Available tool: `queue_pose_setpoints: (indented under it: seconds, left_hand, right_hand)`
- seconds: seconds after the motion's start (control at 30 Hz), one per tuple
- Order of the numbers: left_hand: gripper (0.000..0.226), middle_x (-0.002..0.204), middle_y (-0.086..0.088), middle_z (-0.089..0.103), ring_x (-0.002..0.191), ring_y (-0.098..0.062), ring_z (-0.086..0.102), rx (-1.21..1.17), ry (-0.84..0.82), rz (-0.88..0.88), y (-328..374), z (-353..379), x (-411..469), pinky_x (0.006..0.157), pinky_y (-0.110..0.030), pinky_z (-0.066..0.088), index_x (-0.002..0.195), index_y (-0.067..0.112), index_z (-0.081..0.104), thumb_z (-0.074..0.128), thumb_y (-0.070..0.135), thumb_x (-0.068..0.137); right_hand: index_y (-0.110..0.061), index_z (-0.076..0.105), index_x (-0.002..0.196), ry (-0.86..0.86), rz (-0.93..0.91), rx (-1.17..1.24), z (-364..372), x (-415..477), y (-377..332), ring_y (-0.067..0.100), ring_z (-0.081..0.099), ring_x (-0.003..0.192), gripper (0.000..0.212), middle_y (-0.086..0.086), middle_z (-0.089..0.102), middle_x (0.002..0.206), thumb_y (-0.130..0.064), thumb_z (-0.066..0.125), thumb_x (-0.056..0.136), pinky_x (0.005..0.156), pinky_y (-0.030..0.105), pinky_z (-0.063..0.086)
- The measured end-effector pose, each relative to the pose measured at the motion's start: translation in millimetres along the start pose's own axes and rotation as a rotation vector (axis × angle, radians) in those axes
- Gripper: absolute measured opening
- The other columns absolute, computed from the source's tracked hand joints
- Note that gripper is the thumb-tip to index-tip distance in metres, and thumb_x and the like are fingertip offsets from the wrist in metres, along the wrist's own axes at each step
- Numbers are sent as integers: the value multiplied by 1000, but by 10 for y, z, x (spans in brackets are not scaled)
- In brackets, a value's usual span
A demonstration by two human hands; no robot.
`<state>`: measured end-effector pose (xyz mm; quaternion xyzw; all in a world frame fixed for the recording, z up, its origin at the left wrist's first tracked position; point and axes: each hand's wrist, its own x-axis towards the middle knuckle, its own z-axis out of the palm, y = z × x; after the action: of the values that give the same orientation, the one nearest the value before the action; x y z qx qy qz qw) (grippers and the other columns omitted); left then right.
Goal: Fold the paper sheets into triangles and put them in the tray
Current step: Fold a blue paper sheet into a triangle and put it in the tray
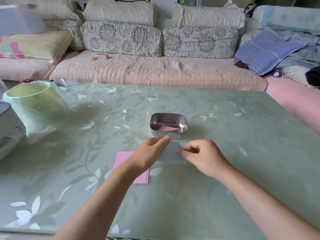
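A pale blue-grey paper sheet [170, 152] lies on the table just in front of a small steel tray [185, 134], partly folded with a peaked top edge. My left hand [149, 153] holds the sheet at its left side, thumb near the peak. My right hand [202, 155] pinches the sheet's right edge with curled fingers. Inside the tray lies a pink folded triangle [167, 129]. A stack of pink sheets [121, 160] lies flat under my left wrist, partly hidden by the forearm.
A green bag-lined bin [34, 104] and a white appliance [8, 125] stand at the table's left. The floral glass table [225, 170] stretches around the tray. A sofa with cushions runs behind the far edge.
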<state>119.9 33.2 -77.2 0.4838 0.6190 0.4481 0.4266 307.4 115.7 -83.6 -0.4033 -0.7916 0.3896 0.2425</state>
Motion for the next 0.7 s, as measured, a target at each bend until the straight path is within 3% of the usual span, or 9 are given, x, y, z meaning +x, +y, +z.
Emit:
queue_pose_setpoints:
  seconds: [0.07, 0.17, 0.3, 0.47, 0.57, 0.7]
  left_hand:
    - [30, 92, 2, 73, 83, -17, 66, 50, 9, 32, 3, 2, -11, 80, -32, 52, 98, 23, 73, 62, 50, 91]
    - [23, 97, -12, 71, 85, -29, 65, 196, 82, 66, -35, 29, 10, 84, -46, 53, 97, 22, 71, 77, 38, 82]
    - [12, 81, -8, 70, 67, -13, 55, 205, 124, 81, -89, 66, 26, 67, -32, 49, 88, 20, 70, 78, 28, 83]
    - [9, 68, 14, 69, 55, 0, 53, 192, 158, 59, -130, 132, 55, 54, -13, 40, 81, 26, 71, 76, 33, 85]
    - [13, 59, 20, 64, 49, 3, 49, 225, 164, 69, -141, 157, 71, 50, -11, 36, 77, 27, 70, 74, 36, 86]
    - [14, 63, 18, 67, 53, 3, 52, 236, 184, 76, -138, 174, 73, 51, -12, 38, 78, 31, 70, 73, 42, 86]
  right_hand:
    - [-33, 74, 72, 19, 19, 44, -4, -2, 4, -1, 49, 49, 13, -15, 64, 58, -35, 79, 83, 50, 13, 37]
    - [-26, 76, 74, 26, 58, 137, -14, -8, -16, 4, 57, 57, 10, -9, 71, 66, -27, 81, 83, 57, 18, 44]
    - [-21, 75, 81, 17, 107, 234, -11, -22, -56, 14, 67, 71, 11, 2, 76, 81, -11, 80, 82, 73, 31, 54]
    - [-24, 69, 95, 12, 151, 270, -14, -20, -57, 9, 61, 69, 18, -6, 69, 80, -12, 77, 85, 65, 18, 48]
    - [-24, 72, 95, -6, 171, 285, 4, -18, -56, 2, 62, 64, 11, -7, 72, 76, -17, 76, 87, 58, 11, 45]
    - [-19, 78, 85, 18, 177, 275, 23, -17, -52, 0, 63, 65, 2, -4, 77, 80, -19, 77, 87, 57, 9, 46]
